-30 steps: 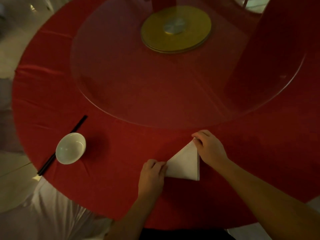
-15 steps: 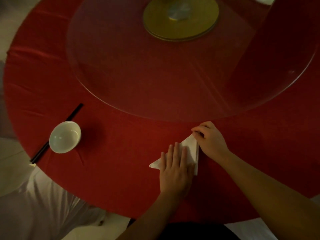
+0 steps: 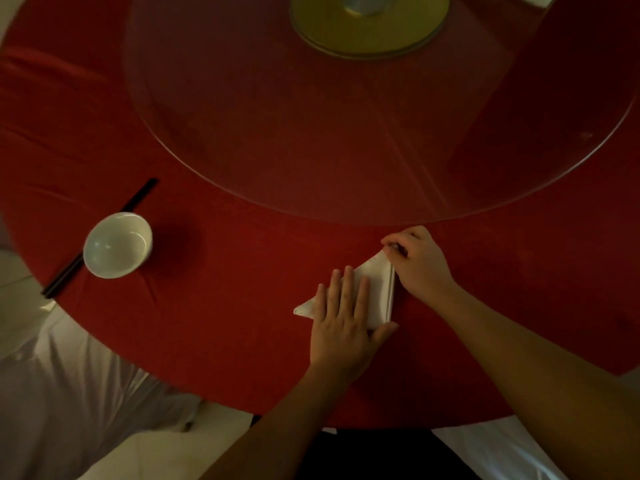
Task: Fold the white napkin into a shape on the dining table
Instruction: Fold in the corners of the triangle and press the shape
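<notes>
Pressing hand: left hand (image 3: 341, 327) lies palm-down and flat on the white napkin (image 3: 375, 289), fingers stretched out and close together, thumb spread toward the napkin's near right corner.
Pinching hand: right hand (image 3: 420, 263) sits just right of the left one, its fingertips drawn together on the napkin's far tip; thumb and forefinger seem to nip the cloth there, though the dim light blurs the exact grip.
Napkin shape: folded into a triangle, layered edges showing along its right side, which runs from the right hand's fingertips down toward the left thumb.
Napkin corners: one point pokes out to the left of the left hand's little finger; the far point is under the right hand's fingers; the near right corner touches the left thumb.
Napkin place: flat on the red tablecloth (image 3: 225, 306), between the two hands, near the table's front edge.
Beyond the hands: the rim of a round glass turntable (image 3: 242, 133) curves just past the right hand's knuckles, with a yellow disc (image 3: 370, 32) at its hub, far from both hands.
Left of the hands: a white bowl (image 3: 117, 244) stands well apart from the left hand, upright, with black chopsticks (image 3: 100, 237) running diagonally behind and under its far side.
Arms: both forearms are bare and reach in from the near edge.
</notes>
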A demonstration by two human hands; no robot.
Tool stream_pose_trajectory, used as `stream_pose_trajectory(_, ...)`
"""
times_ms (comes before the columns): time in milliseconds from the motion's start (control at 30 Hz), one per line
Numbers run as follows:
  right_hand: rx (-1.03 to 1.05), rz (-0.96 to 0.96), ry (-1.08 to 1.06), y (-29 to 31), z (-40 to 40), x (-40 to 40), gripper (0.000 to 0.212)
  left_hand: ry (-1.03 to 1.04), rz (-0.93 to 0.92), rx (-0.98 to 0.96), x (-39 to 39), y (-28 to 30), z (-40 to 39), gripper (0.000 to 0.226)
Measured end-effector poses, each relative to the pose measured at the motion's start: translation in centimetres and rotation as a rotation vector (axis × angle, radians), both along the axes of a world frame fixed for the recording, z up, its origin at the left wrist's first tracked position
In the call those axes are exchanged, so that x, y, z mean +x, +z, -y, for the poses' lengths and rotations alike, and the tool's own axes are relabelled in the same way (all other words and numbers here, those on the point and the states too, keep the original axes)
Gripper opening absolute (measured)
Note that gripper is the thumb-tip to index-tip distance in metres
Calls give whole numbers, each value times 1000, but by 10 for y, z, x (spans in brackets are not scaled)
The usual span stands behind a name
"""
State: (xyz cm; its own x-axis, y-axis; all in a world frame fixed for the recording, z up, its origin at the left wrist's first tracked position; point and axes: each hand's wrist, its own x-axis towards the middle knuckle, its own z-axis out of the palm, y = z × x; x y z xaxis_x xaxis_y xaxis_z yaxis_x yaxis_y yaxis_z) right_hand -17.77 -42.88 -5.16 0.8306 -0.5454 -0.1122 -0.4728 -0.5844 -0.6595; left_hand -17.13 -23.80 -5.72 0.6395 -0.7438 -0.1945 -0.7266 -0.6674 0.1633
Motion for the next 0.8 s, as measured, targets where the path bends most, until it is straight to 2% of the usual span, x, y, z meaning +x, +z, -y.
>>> stream_pose_trajectory(133, -13, -8, -30, 4, -6, 0, 25, -73, 14, -45, -8, 9, -35, 75)
stream_pose_trajectory(233, 30, -16, -129, 14, -14, -2, 34, -114, 25, -15, -10, 11, -68, 69)
stream_pose_trajectory(333, -212, 108, -150, 36, -35, -17, 34, -136, 55, 64, 2, 13, -79, 67)
stream_pose_trajectory(433, -421, 177, 89, 48, -80, -42, 39, -142, 50, 88, 12, 14, -78, 68)
stream_pose_trajectory(567, -363, -101, 342, 33, -146, -59, 60, -244, 75, 135, 24, 7, -82, 68)
stream_pose_trajectory(667, -293, -212, 313, 15, -164, -64, 75, -276, 65, 168, 30, 5, -85, 71)
stream_pose_trajectory(800, -349, -276, 303, 3, -161, -73, 77, -262, 39, 104, 31, 2, -84, 68)
